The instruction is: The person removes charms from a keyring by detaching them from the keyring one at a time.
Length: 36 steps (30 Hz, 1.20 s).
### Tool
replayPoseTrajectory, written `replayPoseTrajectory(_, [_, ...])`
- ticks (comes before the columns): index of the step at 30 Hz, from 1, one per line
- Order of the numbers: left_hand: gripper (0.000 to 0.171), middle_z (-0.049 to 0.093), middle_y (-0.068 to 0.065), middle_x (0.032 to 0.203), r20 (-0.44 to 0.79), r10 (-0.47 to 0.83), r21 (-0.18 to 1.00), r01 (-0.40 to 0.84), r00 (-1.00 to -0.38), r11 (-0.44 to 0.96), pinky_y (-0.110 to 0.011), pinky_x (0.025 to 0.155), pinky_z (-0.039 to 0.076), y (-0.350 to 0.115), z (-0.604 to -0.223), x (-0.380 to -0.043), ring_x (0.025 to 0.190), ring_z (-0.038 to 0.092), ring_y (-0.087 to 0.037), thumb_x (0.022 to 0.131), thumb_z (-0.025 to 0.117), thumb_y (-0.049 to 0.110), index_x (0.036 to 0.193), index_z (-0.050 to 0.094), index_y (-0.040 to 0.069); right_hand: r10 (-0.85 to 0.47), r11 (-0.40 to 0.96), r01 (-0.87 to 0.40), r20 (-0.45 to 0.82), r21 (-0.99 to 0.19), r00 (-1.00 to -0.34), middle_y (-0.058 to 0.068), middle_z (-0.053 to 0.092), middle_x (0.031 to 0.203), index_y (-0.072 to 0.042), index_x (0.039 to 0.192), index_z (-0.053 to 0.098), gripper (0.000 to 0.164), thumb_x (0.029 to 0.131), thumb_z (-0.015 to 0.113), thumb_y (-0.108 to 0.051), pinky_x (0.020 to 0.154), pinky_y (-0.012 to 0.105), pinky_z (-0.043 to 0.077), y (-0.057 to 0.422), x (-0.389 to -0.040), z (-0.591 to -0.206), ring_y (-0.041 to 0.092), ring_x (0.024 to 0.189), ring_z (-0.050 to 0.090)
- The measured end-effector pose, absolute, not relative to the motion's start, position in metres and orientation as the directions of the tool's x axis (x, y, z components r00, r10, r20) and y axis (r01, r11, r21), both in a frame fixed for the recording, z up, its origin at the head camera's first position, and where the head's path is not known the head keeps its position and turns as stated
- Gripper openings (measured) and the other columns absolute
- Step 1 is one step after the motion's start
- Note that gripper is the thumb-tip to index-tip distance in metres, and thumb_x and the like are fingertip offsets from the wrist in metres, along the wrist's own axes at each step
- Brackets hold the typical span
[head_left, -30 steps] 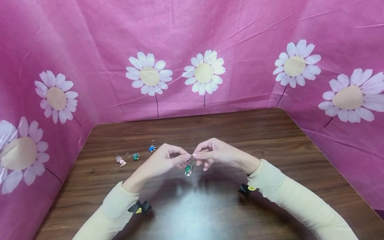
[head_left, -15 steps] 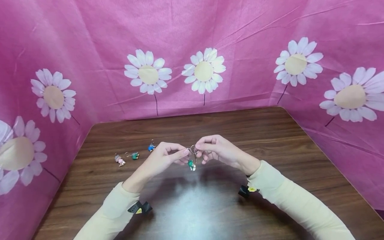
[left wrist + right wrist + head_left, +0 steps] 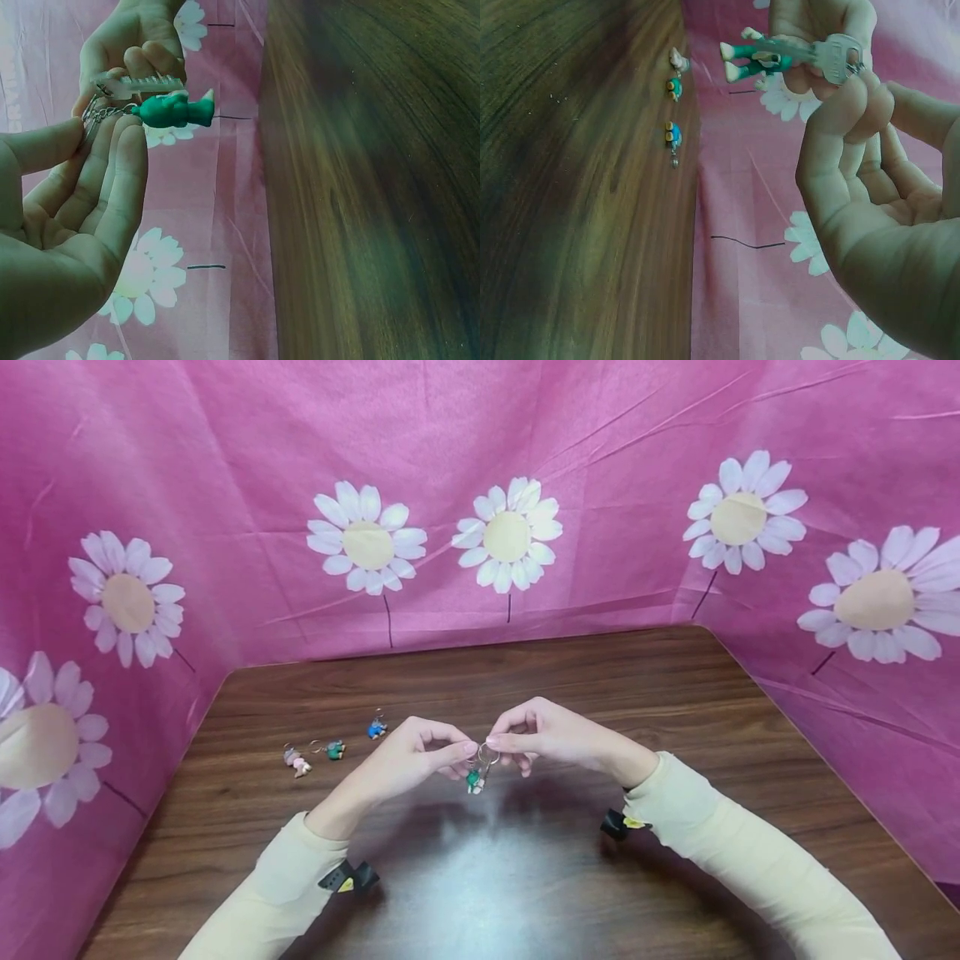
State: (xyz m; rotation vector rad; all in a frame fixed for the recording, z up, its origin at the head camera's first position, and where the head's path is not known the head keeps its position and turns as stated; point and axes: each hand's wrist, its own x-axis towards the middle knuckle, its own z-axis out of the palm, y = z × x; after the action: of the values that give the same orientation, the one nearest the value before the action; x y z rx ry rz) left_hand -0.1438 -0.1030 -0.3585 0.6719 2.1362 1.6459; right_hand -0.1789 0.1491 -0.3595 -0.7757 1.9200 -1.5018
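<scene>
In the head view my left hand and right hand meet above the table, fingertips close together. A keychain with a small green figure hangs by its chain from the left hand, whose thumb and fingers pinch the ring end. The right thumb and index finger pinch the metal key ring from the other side. A silver key hangs beside the figure, its head right at the right fingertips in the right wrist view. The fingertips partly hide the ring.
On the left of the brown wooden table lie three more figure keychains: a pink one, a green one and a blue one. A pink cloth with white daisies encloses the table's back and sides.
The hands parted slightly and rose half a second ago, showing the ring between them. Now they are a little lower and closer, with the keychain and key still hanging.
</scene>
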Motion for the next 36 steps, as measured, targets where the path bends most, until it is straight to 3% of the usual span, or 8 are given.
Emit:
replayPoseTrajectory(6, [0.022,0.075,-0.011,0.089,0.007,0.573,0.966,0.153,-0.820,0.207,-0.048,0.080,0.060,-0.1008,-0.3592,-0.1430,0.083,0.073,-0.032,0.101,0.065,0.019,0.105,0.076,0.001,-0.753,0.177,-0.076,-0.085,-0.981,-0.652,0.014,0.066,0.079,-0.003,0.106,0.072,0.019,0.100,0.067,-0.020,0.060,0.031,0.055,0.1491,-0.1793,-0.3604,0.017,0.060,0.058])
replayPoseTrajectory(10, [0.021,0.075,-0.013,0.090,0.011,0.581,0.971,0.148,-0.814,0.188,-0.049,0.080,0.060,-0.0994,-0.3599,-0.1423,0.087,0.071,-0.038,0.101,0.065,0.016,0.106,0.075,-0.002,-0.739,0.165,-0.061,-0.082,-0.984,-0.669,0.017,0.068,0.083,-0.001,0.107,0.071,0.020,0.099,0.068,-0.020,0.063,0.033,0.057,0.1484,-0.1777,-0.3615,0.017,0.063,0.060])
replayPoseTrajectory(17, [0.022,0.075,-0.014,0.091,0.006,0.593,0.969,0.151,-0.805,0.196,-0.043,0.079,0.061,-0.0996,-0.3599,-0.1426,0.086,0.073,-0.031,0.102,0.063,0.015,0.107,0.074,-0.004,-0.732,0.153,-0.053,-0.077,-0.987,-0.677,0.017,0.069,0.085,0.001,0.106,0.070,0.021,0.100,0.067,-0.018,0.064,0.032,0.058,0.1476,-0.1762,-0.3617,0.015,0.064,0.061])
replayPoseTrajectory(20, [0.023,0.075,-0.015,0.091,0.000,0.597,0.971,0.142,-0.802,0.190,-0.041,0.079,0.061,-0.0998,-0.3602,-0.1421,0.087,0.072,-0.035,0.102,0.063,0.016,0.107,0.074,-0.004,-0.727,0.147,-0.049,-0.074,-0.988,-0.682,0.017,0.069,0.085,0.002,0.106,0.070,0.020,0.100,0.067,-0.017,0.064,0.033,0.058,0.1476,-0.1753,-0.3624,0.015,0.064,0.061])
replayPoseTrajectory(28, [0.023,0.075,-0.016,0.092,0.006,0.601,0.969,0.152,-0.799,0.192,-0.039,0.079,0.061,-0.1015,-0.3626,-0.1395,0.087,0.072,-0.030,0.102,0.064,0.017,0.107,0.074,-0.004,-0.674,0.093,-0.019,-0.049,-0.995,-0.737,0.017,0.067,0.084,0.004,0.105,0.069,0.018,0.099,0.067,-0.014,0.064,0.031,0.058,0.1443,-0.1744,-0.3670,0.014,0.064,0.060])
replayPoseTrajectory(32, [0.022,0.075,-0.015,0.090,-0.003,0.610,0.968,0.151,-0.792,0.200,-0.040,0.079,0.061,-0.1037,-0.3639,-0.1385,0.088,0.072,-0.036,0.101,0.065,0.017,0.105,0.074,-0.003,-0.607,0.072,-0.022,-0.026,-0.997,-0.794,0.016,0.066,0.086,0.005,0.107,0.068,0.021,0.098,0.067,-0.014,0.064,0.031,0.058,0.1464,-0.1768,-0.3664,0.013,0.063,0.059])
replayPoseTrajectory(36, [0.022,0.075,-0.015,0.090,-0.006,0.613,0.968,0.149,-0.790,0.201,-0.041,0.080,0.061,-0.1060,-0.3648,-0.1379,0.090,0.071,-0.042,0.101,0.065,0.017,0.105,0.074,-0.002,-0.597,0.092,-0.038,-0.025,-0.995,-0.802,0.012,0.066,0.086,0.006,0.109,0.067,0.024,0.098,0.068,-0.014,0.063,0.031,0.058,0.1499,-0.1781,-0.3653,0.014,0.063,0.059])
